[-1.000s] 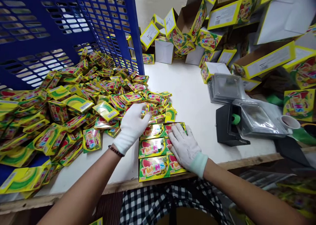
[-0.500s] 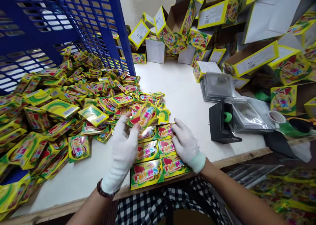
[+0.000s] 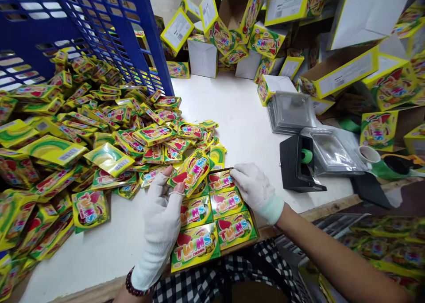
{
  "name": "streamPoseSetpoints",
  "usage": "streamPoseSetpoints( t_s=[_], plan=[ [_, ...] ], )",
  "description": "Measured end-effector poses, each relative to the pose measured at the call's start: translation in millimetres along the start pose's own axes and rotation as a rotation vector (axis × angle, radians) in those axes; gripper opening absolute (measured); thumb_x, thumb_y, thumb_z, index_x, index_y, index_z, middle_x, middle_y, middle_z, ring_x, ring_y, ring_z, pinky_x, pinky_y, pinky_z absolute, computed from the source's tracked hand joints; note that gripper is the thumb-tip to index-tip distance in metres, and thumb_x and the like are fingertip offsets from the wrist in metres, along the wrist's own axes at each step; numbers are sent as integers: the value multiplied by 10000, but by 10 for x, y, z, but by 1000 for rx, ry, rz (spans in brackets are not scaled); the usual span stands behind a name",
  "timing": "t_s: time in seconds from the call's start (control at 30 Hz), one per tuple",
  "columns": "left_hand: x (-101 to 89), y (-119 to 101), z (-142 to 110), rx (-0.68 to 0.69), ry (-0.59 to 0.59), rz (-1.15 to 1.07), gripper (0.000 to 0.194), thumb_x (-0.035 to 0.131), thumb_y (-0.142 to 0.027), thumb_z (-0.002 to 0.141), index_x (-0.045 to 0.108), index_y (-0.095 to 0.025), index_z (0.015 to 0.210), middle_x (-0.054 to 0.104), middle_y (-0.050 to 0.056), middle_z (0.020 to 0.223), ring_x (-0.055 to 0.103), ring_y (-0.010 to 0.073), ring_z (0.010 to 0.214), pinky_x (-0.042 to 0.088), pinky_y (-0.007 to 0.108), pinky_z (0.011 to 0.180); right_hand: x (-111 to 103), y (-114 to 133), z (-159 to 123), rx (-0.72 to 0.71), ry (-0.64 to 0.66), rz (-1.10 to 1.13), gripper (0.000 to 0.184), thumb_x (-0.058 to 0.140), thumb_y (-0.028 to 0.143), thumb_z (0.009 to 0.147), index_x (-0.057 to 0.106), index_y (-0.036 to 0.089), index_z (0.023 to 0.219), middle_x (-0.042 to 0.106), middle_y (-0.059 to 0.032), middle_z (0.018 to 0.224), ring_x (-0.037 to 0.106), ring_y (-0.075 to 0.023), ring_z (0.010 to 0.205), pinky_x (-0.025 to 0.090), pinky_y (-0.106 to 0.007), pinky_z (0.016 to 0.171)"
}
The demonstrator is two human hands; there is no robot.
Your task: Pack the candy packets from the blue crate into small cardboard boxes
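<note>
My left hand [image 3: 162, 219], in a white glove with bare fingertips, pinches a small yellow-green "TWINS" candy box [image 3: 191, 173] between thumb and fingers. The box is tilted over the upper left of an open carton [image 3: 255, 225], whose thin brown edge shows at the right. Inside lie several matching candy boxes [image 3: 229, 202], face up in two columns. At the carton's upper right corner, my gloved right hand [image 3: 254, 187] has its fingers closed on the edge. The held box partly covers the top left candy box.
A heap of loose candy boxes [image 3: 109, 126] spills from a tipped blue plastic crate [image 3: 154, 50] on the left. Open display cartons [image 3: 229, 24] are piled at the back right. A black tape dispenser [image 3: 294, 163] and clear plastic trays [image 3: 292, 110] sit on the white table [image 3: 226, 108].
The view has shifted slightly, so the heap and crate appear further left. My left hand still holds the candy box, now lower over the carton. My right hand's fingers have drawn together at the edge.
</note>
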State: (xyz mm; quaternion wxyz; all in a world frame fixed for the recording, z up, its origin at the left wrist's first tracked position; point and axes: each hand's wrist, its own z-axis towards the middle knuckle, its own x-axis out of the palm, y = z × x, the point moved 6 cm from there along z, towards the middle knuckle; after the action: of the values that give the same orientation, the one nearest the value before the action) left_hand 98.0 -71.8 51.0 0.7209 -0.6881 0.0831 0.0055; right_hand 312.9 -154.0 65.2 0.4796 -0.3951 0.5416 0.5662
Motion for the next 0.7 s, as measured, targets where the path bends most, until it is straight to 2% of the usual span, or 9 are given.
streamPoseSetpoints(
  t_s=[0.07, 0.17, 0.3, 0.4, 0.5, 0.6, 0.7],
  plan=[
    [11, -12, -12, 8, 10, -5, 527, 654, -453, 853, 548, -226, 1316, 642, 48, 982, 619, 166, 794, 526, 267, 665, -9, 69, -51, 7, 67, -134, 255, 453, 226, 970, 672, 176, 1091, 644, -133, 1219, 551, -278, 1073, 439, -394, 929],
    [19, -41, -29, 19, 8, 25, 496, 643, -439, 864, 555, -229, 1304, 647, 50, 1021, 628, 175, 856, 528, 270, 704, 8, 156, -162, 22, 136, -269, 348, 429, 167, 964, 632, 153, 1246, 556, -156, 1403, 489, -345, 1251, 422, -477, 1000],
    [24, -78, -32, 42, 2, 49, 478, 643, -425, 864, 563, -223, 1289, 652, 53, 1049, 630, 176, 889, 526, 275, 736, 112, 240, -221, -15, 244, -352, 452, 438, 115, 929, 584, 114, 1357, 489, -183, 1481, 343, -404, 1422, 297, -608, 1130],
    [25, -103, -24, 63, 7, 41, 463, 647, -412, 859, 571, -207, 1267, 655, 63, 1075, 635, 174, 883, 531, 277, 737, 167, 281, -181, -36, 323, -367, 472, 438, 133, 925, 571, 78, 1375, 479, -211, 1482, 311, -401, 1448, 238, -610, 1177],
    [26, -108, -23, 66, 12, 39, 453, 636, -405, 865, 569, -193, 1260, 661, 72, 1083, 644, 178, 888, 540, 283, 746, 158, 295, -165, -20, 382, -381, 492, 421, 140, 929, 538, 47, 1398, 454, -233, 1493, 316, -403, 1445, 265, -597, 1170],
    [44, -83, -32, 56, 27, 29, 454, 620, -399, 878, 560, -186, 1274, 664, 79, 1094, 651, 188, 934, 544, 290, 779, 91, 303, -200, -26, 336, -343, 473, 426, 204, 952, 538, 86, 1396, 460, -209, 1496, 346, -407, 1420, 283, -611, 1142],
    [74, -81, -26, 77, 46, 21, 456, 611, -376, 880, 549, -186, 1289, 657, 85, 1152, 643, 198, 1013, 535, 325, 883, 37, 268, -232, -60, 246, -276, 456, 450, 312, 966, 560, 98, 1354, 493, -215, 1456, 377, -416, 1376, 293, -629, 1110]
  ],
)
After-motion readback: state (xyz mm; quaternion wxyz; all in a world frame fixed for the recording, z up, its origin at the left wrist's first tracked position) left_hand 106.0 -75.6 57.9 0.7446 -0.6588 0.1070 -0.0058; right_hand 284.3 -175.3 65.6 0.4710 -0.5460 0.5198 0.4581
